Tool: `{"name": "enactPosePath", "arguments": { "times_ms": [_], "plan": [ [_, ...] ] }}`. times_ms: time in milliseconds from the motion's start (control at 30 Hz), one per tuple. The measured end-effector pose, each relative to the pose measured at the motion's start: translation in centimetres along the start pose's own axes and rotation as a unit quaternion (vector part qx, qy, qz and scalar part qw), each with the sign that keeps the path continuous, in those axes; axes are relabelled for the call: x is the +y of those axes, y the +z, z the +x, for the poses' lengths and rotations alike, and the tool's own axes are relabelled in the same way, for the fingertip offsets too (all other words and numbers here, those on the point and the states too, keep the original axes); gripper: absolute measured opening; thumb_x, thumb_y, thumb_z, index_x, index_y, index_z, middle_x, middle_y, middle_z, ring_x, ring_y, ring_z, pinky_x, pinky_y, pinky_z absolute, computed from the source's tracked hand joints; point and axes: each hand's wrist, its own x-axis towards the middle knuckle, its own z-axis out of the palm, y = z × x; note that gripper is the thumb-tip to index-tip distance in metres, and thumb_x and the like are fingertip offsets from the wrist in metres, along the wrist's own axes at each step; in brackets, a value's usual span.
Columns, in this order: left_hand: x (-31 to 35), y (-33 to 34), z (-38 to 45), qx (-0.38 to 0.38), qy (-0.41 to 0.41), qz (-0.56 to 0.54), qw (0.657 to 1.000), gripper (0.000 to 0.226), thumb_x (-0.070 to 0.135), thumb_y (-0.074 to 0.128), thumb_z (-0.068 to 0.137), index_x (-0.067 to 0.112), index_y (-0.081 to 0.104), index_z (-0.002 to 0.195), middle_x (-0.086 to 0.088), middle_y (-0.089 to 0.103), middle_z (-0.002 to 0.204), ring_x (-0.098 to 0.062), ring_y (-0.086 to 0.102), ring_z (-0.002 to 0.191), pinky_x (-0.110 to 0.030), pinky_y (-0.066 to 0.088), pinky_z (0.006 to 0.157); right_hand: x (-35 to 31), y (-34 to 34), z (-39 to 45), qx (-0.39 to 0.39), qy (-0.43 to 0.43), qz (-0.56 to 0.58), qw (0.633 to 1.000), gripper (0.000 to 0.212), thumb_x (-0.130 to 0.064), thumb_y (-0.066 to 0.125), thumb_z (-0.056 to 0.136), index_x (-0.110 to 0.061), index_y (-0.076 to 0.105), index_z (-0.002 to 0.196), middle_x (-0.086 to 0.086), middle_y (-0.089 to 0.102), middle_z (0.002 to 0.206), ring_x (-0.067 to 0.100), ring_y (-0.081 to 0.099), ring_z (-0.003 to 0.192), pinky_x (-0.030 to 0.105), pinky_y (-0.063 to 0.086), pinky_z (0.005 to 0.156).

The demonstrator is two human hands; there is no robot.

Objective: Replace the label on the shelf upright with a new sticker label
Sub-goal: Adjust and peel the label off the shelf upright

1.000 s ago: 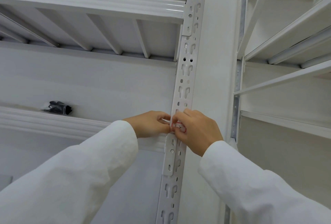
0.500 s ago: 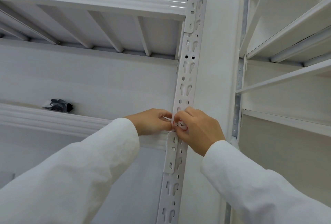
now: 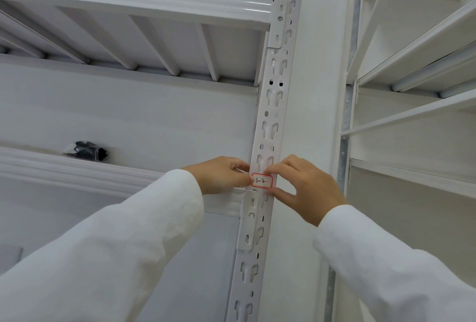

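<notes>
**Now the red-bordered label lies flat across the upright**

Up at arm's reach, both my hands meet at the white slotted shelf upright [image 3: 270, 121], which runs from bottom to top and leans a little to the right as it rises. The sticker label [image 3: 262, 180] sits on its front face, just above the end bracket [image 3: 251, 221] of the lower shelf beam [image 3: 77, 167]. It is a small white rectangle with a red rounded border and dark handwriting on ruled lines. Its long axis runs crosswise, left to right, nearly square to the long axis of the upright, and it spans almost the full width of the face. The writing reads upright from where I look.

My left hand [image 3: 221, 175] is curled at the label's left end, its fingertips closed together against that edge; a thin pale strip shows between those fingers, and I cannot tell what it is. My right hand [image 3: 304, 188] comes in from the other side, with the forefinger at the label's upper right corner and the thumb at its lower right, the two spread apart rather than pinched. Both white sleeves [image 3: 116, 252] reach up from below.

Well to the left, a small black bundle [image 3: 87, 151] lies on the lower shelf.
</notes>
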Motion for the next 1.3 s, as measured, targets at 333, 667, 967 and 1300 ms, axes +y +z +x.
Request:
{"name": "enactPosePath", "arguments": {
  "times_ms": [333,667,967,1300],
  "plan": [
    [-0.3,0.2,0.3,0.005,0.003,-0.008,1.000,0.040,0.036,0.060,0.082,0.028,0.059,0.122,0.008,0.066,0.120,-0.010,0.058,0.115,-0.034,0.037,0.110,0.2,-1.1,1.3,-0.009,-0.054,-0.060,0.997,0.019,-0.035,0.069,0.078,-0.026,0.062,0.094,-0.005,0.064,0.080,0.018,0.057,0.070,0.034,0.051,0.047],
    [-0.4,0.2,0.4,0.008,0.000,-0.012,1.000,0.035,0.032,0.059,0.083,0.028,0.060,0.119,0.007,0.067,0.118,-0.011,0.059,0.114,-0.034,0.036,0.111,0.2,-1.7,2.6,-0.001,-0.119,-0.139,0.983,0.020,-0.033,0.078,0.067,-0.025,0.062,0.075,-0.007,0.060,0.062,0.018,0.055,0.055,0.013,0.016,0.040],
    [-0.2,0.2,0.2,0.007,0.002,-0.011,1.000,0.037,0.033,0.060,0.084,0.028,0.059,0.121,0.009,0.067,0.118,-0.010,0.058,0.115,-0.031,0.036,0.110,0.6,-1.6,3.3,0.006,-0.200,-0.217,0.955,0.025,-0.034,0.079,0.062,-0.018,0.061,0.063,-0.004,0.057,0.051,0.020,0.048,0.040,0.019,0.028,0.036],
    [-0.2,0.1,0.2,0.009,-0.001,-0.006,1.000,0.039,0.033,0.059,0.084,0.028,0.057,0.123,0.008,0.066,0.120,-0.010,0.057,0.116,-0.032,0.036,0.110,0.8,-2.3,4.7,0.003,-0.245,-0.224,0.943,0.034,-0.040,0.082,0.059,-0.015,0.059,0.058,-0.003,0.055,0.048,0.021,0.050,0.038,0.020,0.029,0.034]
  ]
}}
